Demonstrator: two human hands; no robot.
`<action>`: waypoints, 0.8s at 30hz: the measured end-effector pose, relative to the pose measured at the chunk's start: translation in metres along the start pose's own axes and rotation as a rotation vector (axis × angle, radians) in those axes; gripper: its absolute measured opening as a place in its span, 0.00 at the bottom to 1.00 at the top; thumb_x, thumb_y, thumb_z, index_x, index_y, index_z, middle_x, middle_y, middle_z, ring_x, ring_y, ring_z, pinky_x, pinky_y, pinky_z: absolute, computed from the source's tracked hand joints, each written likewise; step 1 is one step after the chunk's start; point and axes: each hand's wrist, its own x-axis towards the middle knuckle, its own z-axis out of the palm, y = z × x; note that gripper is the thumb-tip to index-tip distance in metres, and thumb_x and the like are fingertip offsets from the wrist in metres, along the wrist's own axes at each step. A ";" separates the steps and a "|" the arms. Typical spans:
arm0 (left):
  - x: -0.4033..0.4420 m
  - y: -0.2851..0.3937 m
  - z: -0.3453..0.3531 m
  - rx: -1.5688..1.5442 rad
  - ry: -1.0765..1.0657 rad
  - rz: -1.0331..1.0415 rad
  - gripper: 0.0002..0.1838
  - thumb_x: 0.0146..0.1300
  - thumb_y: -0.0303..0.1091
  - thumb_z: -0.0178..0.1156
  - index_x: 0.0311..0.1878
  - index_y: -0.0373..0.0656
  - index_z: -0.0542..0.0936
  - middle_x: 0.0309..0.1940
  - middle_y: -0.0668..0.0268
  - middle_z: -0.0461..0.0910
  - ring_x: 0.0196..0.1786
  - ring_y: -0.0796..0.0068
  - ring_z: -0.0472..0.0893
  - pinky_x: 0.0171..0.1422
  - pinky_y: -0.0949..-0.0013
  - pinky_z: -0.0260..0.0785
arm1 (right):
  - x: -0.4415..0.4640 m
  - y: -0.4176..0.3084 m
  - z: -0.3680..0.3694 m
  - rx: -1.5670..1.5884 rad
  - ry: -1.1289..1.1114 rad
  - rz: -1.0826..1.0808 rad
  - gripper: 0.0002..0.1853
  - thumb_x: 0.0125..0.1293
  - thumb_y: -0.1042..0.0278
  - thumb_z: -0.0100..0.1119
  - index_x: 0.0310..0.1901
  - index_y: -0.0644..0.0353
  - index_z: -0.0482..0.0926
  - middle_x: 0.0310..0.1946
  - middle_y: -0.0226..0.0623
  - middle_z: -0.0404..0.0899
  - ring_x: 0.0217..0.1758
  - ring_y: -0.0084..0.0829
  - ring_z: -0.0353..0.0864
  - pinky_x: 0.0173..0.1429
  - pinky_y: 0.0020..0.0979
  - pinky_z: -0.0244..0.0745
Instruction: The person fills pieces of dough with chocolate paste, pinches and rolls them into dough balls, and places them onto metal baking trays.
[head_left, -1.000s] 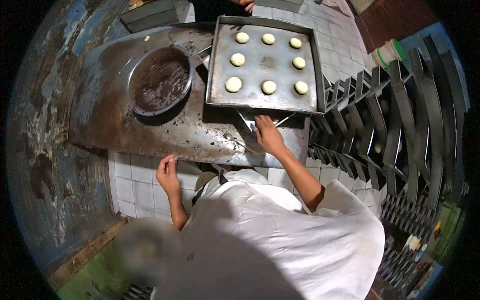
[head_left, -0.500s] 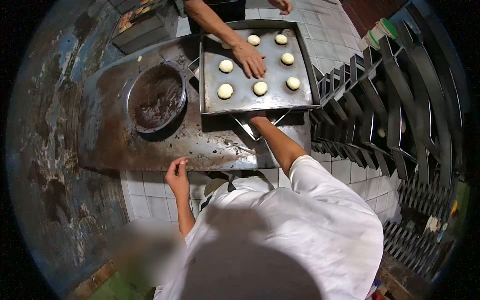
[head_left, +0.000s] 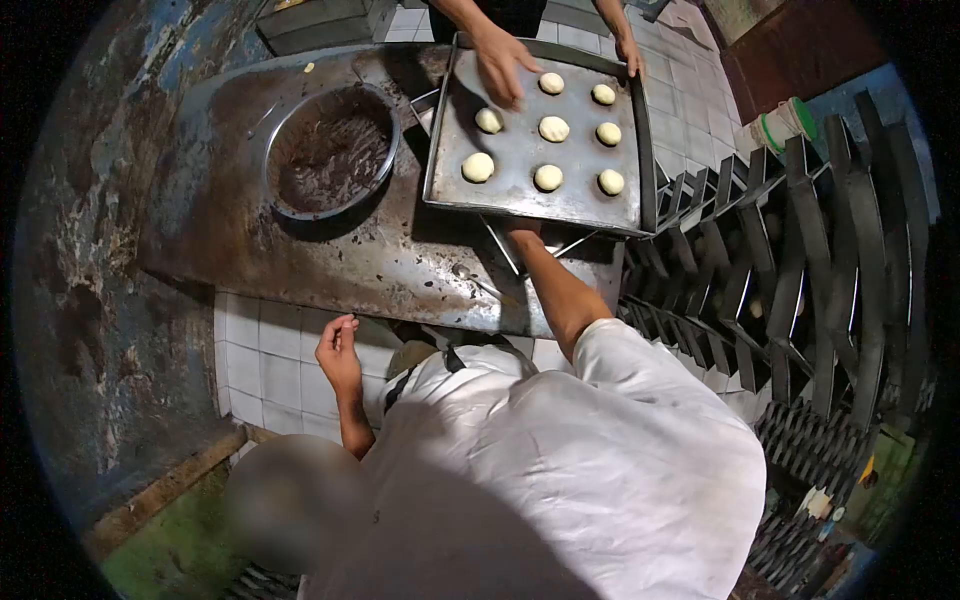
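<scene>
My right hand (head_left: 525, 228) reaches under the near edge of a metal baking tray (head_left: 510, 198); its fingers are hidden beneath it. Several pale round dough balls (head_left: 554, 129) sit spaced out on the tray. My left hand (head_left: 340, 352) hangs just off the near table edge, fingers curled in, with nothing visible in them. Across the table, a co-worker's hand (head_left: 503, 70), blurred by motion, is over the tray's far left part. The co-worker's other hand (head_left: 630, 55) touches the tray's far right corner. A wire frame (head_left: 503, 245) shows below the tray.
A metal bowl (head_left: 275, 190) with dark residue stands left of the tray. A spoon (head_left: 485, 284) and crumbs lie on the worn table (head_left: 240, 240). Racks of dark metal trays (head_left: 790, 240) crowd the right side, with a white bucket (head_left: 785, 125) behind.
The co-worker's hand has lifted from the tray's middle toward its far left, uncovering a dough ball there. Their other hand has come to the tray's corner. The view has shifted slightly.
</scene>
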 end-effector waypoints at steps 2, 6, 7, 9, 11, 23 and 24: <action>0.000 -0.002 0.002 -0.036 -0.019 -0.005 0.11 0.76 0.32 0.59 0.50 0.32 0.83 0.43 0.60 0.86 0.48 0.72 0.84 0.58 0.68 0.75 | -0.007 0.001 0.007 0.016 0.036 0.006 0.23 0.71 0.56 0.54 0.63 0.60 0.77 0.68 0.50 0.74 0.71 0.51 0.70 0.76 0.47 0.60; 0.004 -0.002 0.012 -0.090 -0.072 0.027 0.11 0.76 0.31 0.59 0.51 0.32 0.83 0.43 0.60 0.86 0.49 0.73 0.84 0.59 0.69 0.74 | -0.007 0.017 0.030 0.237 0.292 -0.077 0.25 0.72 0.56 0.54 0.65 0.61 0.75 0.70 0.51 0.72 0.74 0.51 0.67 0.80 0.47 0.57; 0.005 -0.001 0.014 -0.076 -0.090 0.026 0.11 0.76 0.31 0.59 0.51 0.32 0.83 0.43 0.61 0.86 0.49 0.73 0.84 0.58 0.69 0.74 | -0.004 0.021 0.034 0.471 0.596 -0.255 0.25 0.71 0.61 0.56 0.67 0.61 0.74 0.72 0.52 0.69 0.76 0.51 0.64 0.80 0.46 0.56; 0.011 -0.002 0.018 -0.063 -0.115 0.022 0.11 0.76 0.30 0.58 0.51 0.32 0.83 0.43 0.61 0.86 0.50 0.74 0.84 0.58 0.70 0.74 | -0.013 0.024 0.027 0.388 0.685 -0.231 0.17 0.65 0.65 0.56 0.51 0.68 0.80 0.56 0.58 0.78 0.59 0.55 0.76 0.63 0.53 0.68; 0.019 -0.008 0.022 -0.055 -0.157 0.000 0.10 0.76 0.30 0.58 0.50 0.32 0.83 0.43 0.62 0.86 0.50 0.75 0.84 0.58 0.70 0.74 | -0.017 0.022 0.015 0.548 0.557 -0.033 0.16 0.64 0.69 0.56 0.43 0.76 0.81 0.49 0.68 0.81 0.54 0.61 0.79 0.59 0.57 0.72; 0.040 0.059 0.127 0.023 -0.494 0.211 0.10 0.73 0.30 0.62 0.50 0.35 0.85 0.42 0.62 0.88 0.47 0.76 0.85 0.55 0.71 0.75 | -0.171 -0.045 -0.128 0.735 0.604 -0.227 0.13 0.76 0.63 0.56 0.52 0.64 0.79 0.41 0.42 0.87 0.45 0.38 0.86 0.51 0.35 0.77; 0.040 0.072 0.140 0.017 -0.556 0.248 0.10 0.72 0.31 0.63 0.50 0.35 0.85 0.42 0.62 0.88 0.47 0.76 0.85 0.55 0.70 0.75 | -0.178 -0.044 -0.138 0.781 0.527 -0.210 0.13 0.76 0.63 0.57 0.51 0.64 0.79 0.40 0.41 0.86 0.44 0.35 0.85 0.50 0.35 0.77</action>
